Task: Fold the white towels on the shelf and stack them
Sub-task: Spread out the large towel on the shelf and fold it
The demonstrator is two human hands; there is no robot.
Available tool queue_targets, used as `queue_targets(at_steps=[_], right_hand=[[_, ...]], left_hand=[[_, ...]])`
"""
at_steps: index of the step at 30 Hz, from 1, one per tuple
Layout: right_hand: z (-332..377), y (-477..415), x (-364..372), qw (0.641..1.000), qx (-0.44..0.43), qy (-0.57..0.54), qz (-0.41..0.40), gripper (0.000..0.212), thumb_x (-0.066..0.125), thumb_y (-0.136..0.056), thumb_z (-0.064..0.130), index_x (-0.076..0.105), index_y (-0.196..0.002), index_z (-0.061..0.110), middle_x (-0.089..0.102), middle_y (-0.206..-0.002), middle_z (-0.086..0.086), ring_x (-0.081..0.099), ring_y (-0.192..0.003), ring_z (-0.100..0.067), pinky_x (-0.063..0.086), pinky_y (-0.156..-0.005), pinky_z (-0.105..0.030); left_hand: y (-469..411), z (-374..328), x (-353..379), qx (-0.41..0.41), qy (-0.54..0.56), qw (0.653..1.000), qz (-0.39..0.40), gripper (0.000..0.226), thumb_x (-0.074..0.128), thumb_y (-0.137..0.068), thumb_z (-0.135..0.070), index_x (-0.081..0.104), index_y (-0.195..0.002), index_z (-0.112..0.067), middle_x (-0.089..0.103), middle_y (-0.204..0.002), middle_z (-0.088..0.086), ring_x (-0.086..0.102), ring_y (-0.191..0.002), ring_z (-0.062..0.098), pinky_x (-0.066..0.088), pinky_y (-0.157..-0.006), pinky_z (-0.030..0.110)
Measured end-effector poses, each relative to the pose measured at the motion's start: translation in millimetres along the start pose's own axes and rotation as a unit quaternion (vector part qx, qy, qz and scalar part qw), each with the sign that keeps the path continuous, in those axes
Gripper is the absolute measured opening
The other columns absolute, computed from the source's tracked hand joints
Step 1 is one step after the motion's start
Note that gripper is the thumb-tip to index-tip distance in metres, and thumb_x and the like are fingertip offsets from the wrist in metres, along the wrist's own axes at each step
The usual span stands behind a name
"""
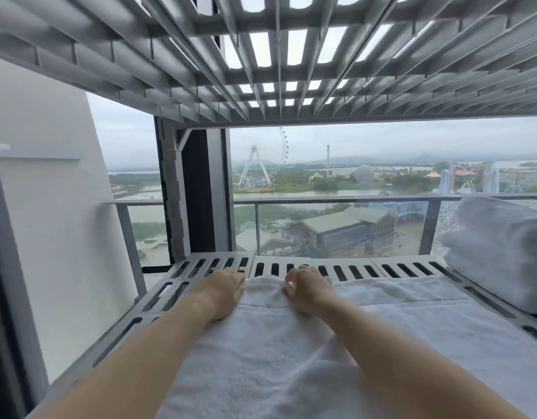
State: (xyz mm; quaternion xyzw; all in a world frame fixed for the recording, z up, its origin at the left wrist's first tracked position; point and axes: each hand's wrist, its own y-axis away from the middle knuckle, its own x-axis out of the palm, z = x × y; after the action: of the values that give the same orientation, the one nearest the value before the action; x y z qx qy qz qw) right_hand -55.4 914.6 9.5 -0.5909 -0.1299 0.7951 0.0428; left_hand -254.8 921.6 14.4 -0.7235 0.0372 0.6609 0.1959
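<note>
Spread white terry towel (291,352): nearest item, lying flat on the grey slatted plastic shelf (182,290) and covering most of its near and middle area. Long axis cannot be told for certain, since the near end runs out of view below; the visible part reaches from the camera toward the far edge and widens to the right. Far edge lies just short of the slots along the back of the shelf.

Left hand (223,293): resting palm-down on the towel's far left corner, fingers together and extended toward the back slots; the grip looks flat, pressing rather than pinching.

Right hand (303,293): at the far edge beside the left, fingers curled with the grip closed on a small bunch of cloth.

Folded white towel stack (500,252): at the far right of the shelf, rounded fold edges facing left, at least two layers visible; the right side is cut off.

Progress, as judged: some towels are folded and stacked; the spread one shows no finished fold. Remaining: fold it, then set it on the stack.

Upper grey slatted shelf (291,55): overhead. Glass balcony railing (321,225): behind.
</note>
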Motion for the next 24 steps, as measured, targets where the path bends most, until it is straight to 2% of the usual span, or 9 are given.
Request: queue_targets(at_steps=[3,8,11,15,18,21,24], right_hand=[[-1,-3,2,1.000,0.019,-0.002,0.001,0.034,0.046,-0.094,0.036,0.054,-0.124,0.022,0.047,-0.132,-0.003,0.038,-0.127,-0.023,0.033,-0.102,-0.043],[-8,-4,7,0.999,0.029,-0.024,0.006,0.035,0.045,-0.093,0.040,0.054,-0.122,0.023,0.045,-0.131,-0.002,0.037,-0.126,-0.024,0.032,-0.103,-0.043],[-12,-2,7,0.998,0.037,-0.049,0.013,0.036,0.046,-0.092,0.042,0.055,-0.123,0.026,0.044,-0.131,-0.001,0.039,-0.126,-0.022,0.032,-0.104,-0.040],[-16,1,4,0.999,0.018,-0.038,0.008,0.036,0.052,-0.090,0.041,0.056,-0.119,0.022,0.049,-0.126,-0.002,0.045,-0.120,-0.021,0.038,-0.101,-0.036],[-12,3,1,0.999,0.000,-0.031,0.007,0.034,0.052,-0.089,0.040,0.057,-0.117,0.021,0.051,-0.124,-0.003,0.048,-0.117,-0.022,0.041,-0.099,-0.036],[-7,6,3,0.997,-0.011,-0.071,-0.017,0.028,0.050,-0.091,0.040,0.061,-0.112,0.025,0.053,-0.119,-0.002,0.048,-0.115,-0.021,0.041,-0.098,-0.037],[-4,7,6,0.994,-0.015,-0.098,-0.044,0.022,0.052,-0.090,0.039,0.064,-0.104,0.026,0.055,-0.113,-0.001,0.050,-0.111,-0.020,0.042,-0.095,-0.036]], left_hand=[[-5,4,2,-0.006,0.020,1.000,0.010,0.037,0.029,-0.100,-0.033,0.051,-0.128,-0.020,0.051,-0.131,0.000,0.049,-0.118,0.017,0.041,-0.099,0.035],[-12,6,6,0.003,0.038,0.998,0.044,0.042,0.027,-0.100,-0.031,0.039,-0.139,-0.022,0.040,-0.144,0.000,0.035,-0.133,0.020,0.030,-0.111,0.041],[-10,6,5,0.014,0.054,0.998,0.011,0.036,0.030,-0.099,-0.028,0.044,-0.131,-0.021,0.048,-0.132,0.001,0.042,-0.122,0.019,0.035,-0.104,0.038],[-2,8,2,0.041,0.033,0.999,-0.012,0.029,0.036,-0.095,-0.027,0.051,-0.120,-0.024,0.055,-0.118,-0.002,0.048,-0.108,0.015,0.041,-0.095,0.033],[2,12,-5,0.050,0.015,0.999,-0.001,0.030,0.040,-0.093,-0.030,0.050,-0.121,-0.028,0.053,-0.117,-0.006,0.048,-0.110,0.014,0.041,-0.092,0.032],[2,17,-12,0.030,0.035,0.999,-0.002,0.034,0.051,-0.091,-0.037,0.049,-0.124,-0.026,0.051,-0.122,-0.005,0.046,-0.113,0.014,0.040,-0.096,0.032],[0,18,-15,-0.003,0.046,0.999,-0.023,0.034,0.056,-0.089,-0.044,0.052,-0.115,-0.023,0.053,-0.115,-0.005,0.049,-0.105,0.013,0.043,-0.093,0.031]])
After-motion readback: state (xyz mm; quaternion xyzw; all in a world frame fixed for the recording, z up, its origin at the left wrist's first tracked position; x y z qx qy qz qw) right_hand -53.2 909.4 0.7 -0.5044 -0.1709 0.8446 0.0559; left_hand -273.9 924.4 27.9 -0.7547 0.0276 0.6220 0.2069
